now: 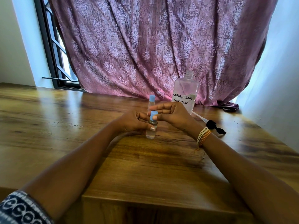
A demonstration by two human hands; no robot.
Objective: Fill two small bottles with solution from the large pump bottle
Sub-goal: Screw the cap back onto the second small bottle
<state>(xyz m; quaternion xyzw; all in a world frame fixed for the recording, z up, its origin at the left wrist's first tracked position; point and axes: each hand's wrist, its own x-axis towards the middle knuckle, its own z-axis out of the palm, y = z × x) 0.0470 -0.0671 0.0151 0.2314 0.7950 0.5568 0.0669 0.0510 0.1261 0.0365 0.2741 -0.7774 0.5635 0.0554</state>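
A small clear bottle stands upright on the wooden table, liquid inside, and my left hand grips its body. Its blue cap is pinched between the thumb and fingers of my right hand. A second small bottle with a blue cap stands just behind, partly hidden by my fingers. The large clear bottle, labelled "contact lens solution", stands uncapped at the back right. Its black pump head with a white tube lies on the table to the right of my right wrist.
A purple patterned curtain hangs right behind the bottles and bunches on the table's far right corner. A dark window frame is at the back left. The table's front edge runs below my forearms.
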